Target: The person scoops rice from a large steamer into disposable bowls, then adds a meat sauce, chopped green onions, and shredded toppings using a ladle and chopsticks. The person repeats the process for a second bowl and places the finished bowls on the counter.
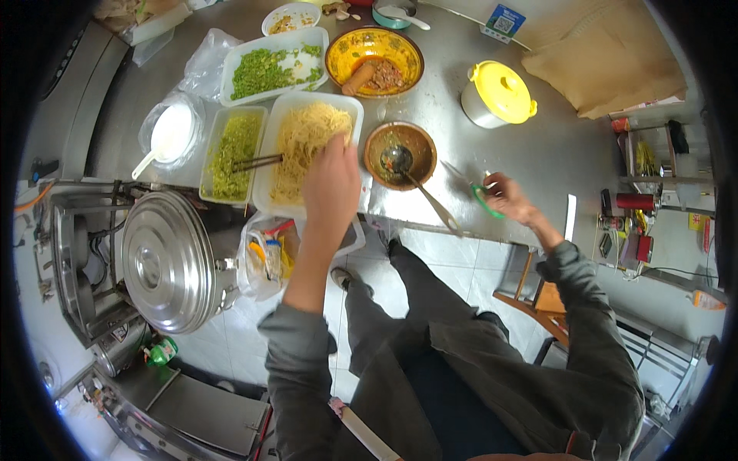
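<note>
My left hand reaches over the right side of a white tub of yellow noodles. Its fingers bend down together into the noodles, and the fingertips are hidden. My right hand is closed on green-handled scissors above the steel counter, their blades pointing away and left. Between the hands sits a brown bowl with a metal ladle in it, its handle lying over the near rim. Dark chopsticks rest across the noodle tub and the neighbouring tub of chopped green vegetable.
Behind stand a tub of chopped greens and a patterned yellow bowl with minced filling and a wooden-looking handle. A yellow-lidded pot stands at right. Left are a white bowl with spoon and a large lidded steel pot below the counter edge.
</note>
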